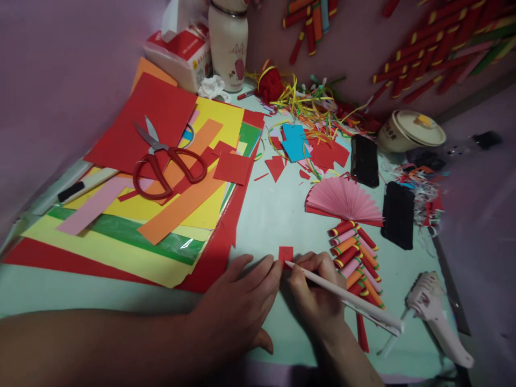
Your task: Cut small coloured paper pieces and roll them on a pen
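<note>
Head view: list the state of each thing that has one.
Left hand: extended, at small red square
Right hand: closed around white pen
White pen: tip at small red square
Red scissors: partly open
Pink fan: spread open
Bowl: lid on
Tissue box: open, tissue protruding
Glue gun: lying down

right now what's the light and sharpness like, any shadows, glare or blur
Head view: dim overall, dark toward the lower right; head view: shadow on the tabletop between left hand and right hand; head view: small glints on clear plastic; head view: glue gun looks soft.
</note>
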A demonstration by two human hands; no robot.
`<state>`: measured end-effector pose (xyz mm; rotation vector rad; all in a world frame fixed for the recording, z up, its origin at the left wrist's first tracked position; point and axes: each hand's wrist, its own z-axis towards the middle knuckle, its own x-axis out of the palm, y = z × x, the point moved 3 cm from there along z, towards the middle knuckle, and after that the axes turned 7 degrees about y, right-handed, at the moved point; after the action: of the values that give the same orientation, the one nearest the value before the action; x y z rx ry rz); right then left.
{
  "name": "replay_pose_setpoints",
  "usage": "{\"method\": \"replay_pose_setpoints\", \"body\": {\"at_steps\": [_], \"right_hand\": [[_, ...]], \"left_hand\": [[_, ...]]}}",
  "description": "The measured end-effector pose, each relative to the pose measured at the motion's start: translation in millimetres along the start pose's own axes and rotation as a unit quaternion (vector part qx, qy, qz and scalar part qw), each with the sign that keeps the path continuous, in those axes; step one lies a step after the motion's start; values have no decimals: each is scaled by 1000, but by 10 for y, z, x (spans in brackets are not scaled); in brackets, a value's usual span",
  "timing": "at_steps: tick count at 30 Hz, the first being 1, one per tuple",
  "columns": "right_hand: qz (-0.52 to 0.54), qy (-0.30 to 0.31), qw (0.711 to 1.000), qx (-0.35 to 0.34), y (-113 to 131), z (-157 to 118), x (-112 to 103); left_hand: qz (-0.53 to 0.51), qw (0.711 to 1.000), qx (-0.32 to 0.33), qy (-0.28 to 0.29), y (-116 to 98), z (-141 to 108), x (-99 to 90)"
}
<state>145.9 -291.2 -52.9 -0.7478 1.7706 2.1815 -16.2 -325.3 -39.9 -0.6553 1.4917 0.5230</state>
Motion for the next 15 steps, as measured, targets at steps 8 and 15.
{"method": "replay_pose_setpoints", "body": {"at_steps": [8,15], "right_hand": [[-13,-14,1000,-1,15,12,-14],[-13,-14,1000,5,-2,11,-5]], "left_hand": [[-2,1000,1,-8,6,2,2],[-7,1000,-2,-15,11,6,-16]]}}
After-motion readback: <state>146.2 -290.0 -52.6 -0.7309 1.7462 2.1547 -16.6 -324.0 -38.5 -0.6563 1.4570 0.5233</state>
